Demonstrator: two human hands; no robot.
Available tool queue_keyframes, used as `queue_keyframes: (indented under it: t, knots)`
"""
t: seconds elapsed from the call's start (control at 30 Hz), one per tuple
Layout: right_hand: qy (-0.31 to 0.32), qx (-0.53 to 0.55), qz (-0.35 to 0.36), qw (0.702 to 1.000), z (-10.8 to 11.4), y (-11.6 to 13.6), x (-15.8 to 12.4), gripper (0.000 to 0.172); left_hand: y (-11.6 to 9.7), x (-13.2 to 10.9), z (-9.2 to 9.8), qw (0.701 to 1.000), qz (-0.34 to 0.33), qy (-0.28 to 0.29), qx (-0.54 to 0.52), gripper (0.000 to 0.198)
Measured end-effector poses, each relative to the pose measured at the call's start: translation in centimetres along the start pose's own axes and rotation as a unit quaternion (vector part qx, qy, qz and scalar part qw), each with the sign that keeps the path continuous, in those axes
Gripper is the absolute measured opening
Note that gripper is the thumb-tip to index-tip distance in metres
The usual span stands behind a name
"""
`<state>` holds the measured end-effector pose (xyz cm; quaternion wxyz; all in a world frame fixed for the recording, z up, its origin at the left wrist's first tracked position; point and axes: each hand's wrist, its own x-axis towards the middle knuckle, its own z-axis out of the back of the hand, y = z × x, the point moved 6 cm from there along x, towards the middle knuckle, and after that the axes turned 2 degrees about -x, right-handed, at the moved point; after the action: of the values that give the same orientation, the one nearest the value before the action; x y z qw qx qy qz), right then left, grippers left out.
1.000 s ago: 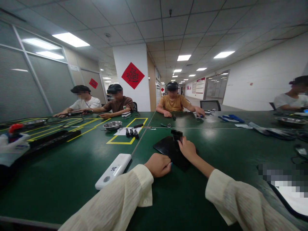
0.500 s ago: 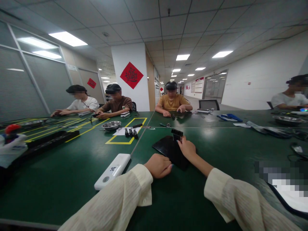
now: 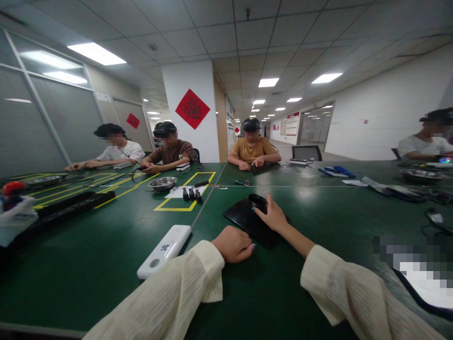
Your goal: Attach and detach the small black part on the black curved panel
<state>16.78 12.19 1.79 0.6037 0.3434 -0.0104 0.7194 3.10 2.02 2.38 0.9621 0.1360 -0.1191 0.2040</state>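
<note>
My right hand (image 3: 274,215) reaches over a flat black sheet-like piece (image 3: 244,216) on the green table. Between its thumb and fingers is a small black block-like part (image 3: 258,202), tilted; its exact kind is not clear. My left hand (image 3: 233,244) rests beside the sheet's near left edge with its fingers curled. Whether those fingers hold anything is hidden. A white oblong device (image 3: 164,252) marked 26 lies left of my left hand.
Several black parts (image 3: 191,194) lie on white paper inside a yellow taped outline, near a metal bowl (image 3: 163,183). A long black tray (image 3: 71,213) is at left. Cloths (image 3: 389,191) and a bright screen-like item (image 3: 424,283) are at right. Co-workers (image 3: 253,153) sit around the table.
The black part in my right hand has tipped from upright to a more lying angle, and the index finger has lifted. My left hand stays put. The co-worker opposite has brought both hands together.
</note>
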Motion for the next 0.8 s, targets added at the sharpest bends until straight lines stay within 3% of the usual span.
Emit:
queue_keyframes:
  t: [0.13, 0.33, 0.43, 0.57, 0.67, 0.8]
  knots:
    - [-0.005, 0.06, 0.072, 0.996, 0.2, 0.5, 0.1, 0.05, 0.1, 0.0, 0.0, 1.0, 0.0, -0.002, -0.005, 0.033]
    - [0.05, -0.004, 0.03, 0.998, 1.1, 0.7, 1.0, 0.033, -0.1, -0.1, 0.3, 1.0, -0.005, -0.018, -0.008, 0.033]
    - [0.053, -0.031, 0.021, 0.998, 1.9, 1.0, 1.4, 0.031, 0.0, -0.3, 1.2, 0.997, 0.003, -0.073, 0.01, 0.033]
    - [0.043, 0.057, -0.036, 0.997, 3.1, 0.0, 2.1, 0.026, 0.6, -0.9, 2.6, 0.984, 0.016, -0.179, -0.003, 0.033]
    - [0.077, 0.183, -0.114, 0.973, 3.3, -1.4, 2.6, 0.023, 1.1, -1.5, 3.2, 0.97, 0.029, -0.242, -0.023, 0.031]
    - [0.124, 0.242, -0.185, 0.944, 3.0, -2.8, 2.2, 0.025, 2.0, -1.7, 3.6, 0.955, 0.116, -0.271, -0.035, 0.027]
